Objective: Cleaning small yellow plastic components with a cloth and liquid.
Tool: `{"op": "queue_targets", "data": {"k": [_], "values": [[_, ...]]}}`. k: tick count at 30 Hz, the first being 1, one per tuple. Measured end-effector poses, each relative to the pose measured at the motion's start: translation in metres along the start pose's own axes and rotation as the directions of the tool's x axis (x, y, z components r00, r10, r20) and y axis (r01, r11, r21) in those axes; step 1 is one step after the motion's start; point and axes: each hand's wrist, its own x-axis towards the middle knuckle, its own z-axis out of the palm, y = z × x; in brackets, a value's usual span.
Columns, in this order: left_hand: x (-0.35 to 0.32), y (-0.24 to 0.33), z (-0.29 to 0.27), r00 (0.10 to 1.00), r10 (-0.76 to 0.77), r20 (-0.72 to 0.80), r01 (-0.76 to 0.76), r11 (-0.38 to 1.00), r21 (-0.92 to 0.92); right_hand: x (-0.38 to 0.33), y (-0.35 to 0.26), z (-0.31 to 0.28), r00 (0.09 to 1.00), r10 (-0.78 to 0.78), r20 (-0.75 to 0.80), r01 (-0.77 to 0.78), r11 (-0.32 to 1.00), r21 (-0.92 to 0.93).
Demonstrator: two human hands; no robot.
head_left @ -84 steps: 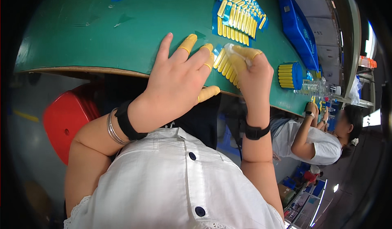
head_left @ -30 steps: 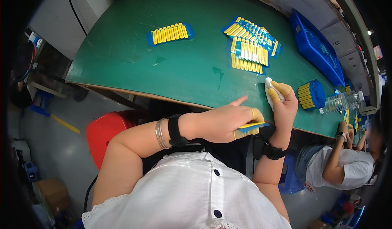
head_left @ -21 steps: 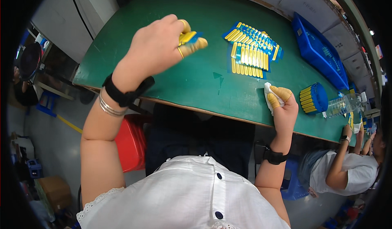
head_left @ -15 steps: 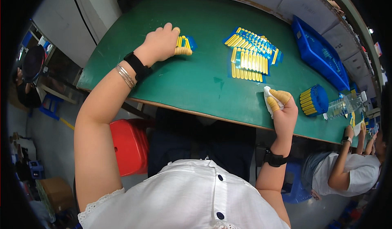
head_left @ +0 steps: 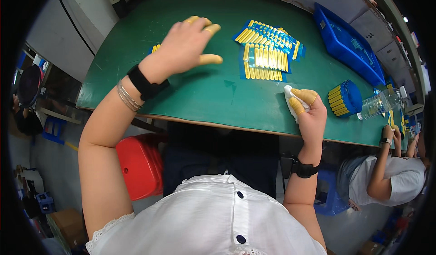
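Note:
My left hand (head_left: pixel 184 48), with yellow finger cots on its fingers, hovers over the left part of the green table, fingers spread and nothing in them. Partly hidden behind it lies a blue strip with yellow sticks (head_left: pixel 156 48). Toward the table's front edge, my right hand (head_left: pixel 311 112), also in yellow cots, pinches a crumpled white cloth (head_left: pixel 290 101) between thumb and fingers. Between and beyond the hands lies a fanned pile of similar blue strips with yellow sticks (head_left: pixel 265 59), partly overlapping.
The green table (head_left: pixel 204 98) ends at a wall at the back. A blue tray (head_left: pixel 347 43) stands at the right rear. Nearer are a round blue bundle edged with yellow sticks (head_left: pixel 346 98) and a clear plastic bottle (head_left: pixel 379 104). Another person (head_left: pixel 386 177) works at far right.
My left hand has let go of the strip and opened. That strip now lies farther left, behind the hand. My right hand still pinches the cloth in about the same place.

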Motion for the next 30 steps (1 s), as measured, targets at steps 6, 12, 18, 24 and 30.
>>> {"op": "queue_targets", "data": {"k": [6, 12, 18, 24, 30], "values": [[0.033, 0.096, 0.023, 0.975, 0.188, 0.122, -0.15, 0.951, -0.269, -0.003, 0.0, 0.0, 0.999, 0.039, -0.011, -0.038, 0.997, 0.071], [0.035, 0.121, -0.004, 0.81, 0.414, 0.414, -0.169, 0.842, -0.512, -0.006, 0.019, -0.002, 0.985, 0.037, -0.166, 0.01, 0.962, 0.274], [-0.007, 0.119, -0.005, 0.891, 0.382, 0.246, -0.237, 0.853, -0.465, -0.005, 0.012, -0.002, 0.952, 0.093, -0.293, 0.042, 0.905, 0.424], [0.024, 0.114, 0.018, 0.969, 0.14, 0.204, -0.026, 0.878, -0.479, -0.003, 0.011, -0.003, 0.962, 0.085, -0.258, 0.032, 0.908, 0.417], [0.053, 0.114, 0.016, 0.909, 0.227, 0.348, -0.12, 0.945, -0.303, -0.005, 0.015, -0.002, 0.954, 0.095, -0.285, 0.022, 0.925, 0.379]]}}
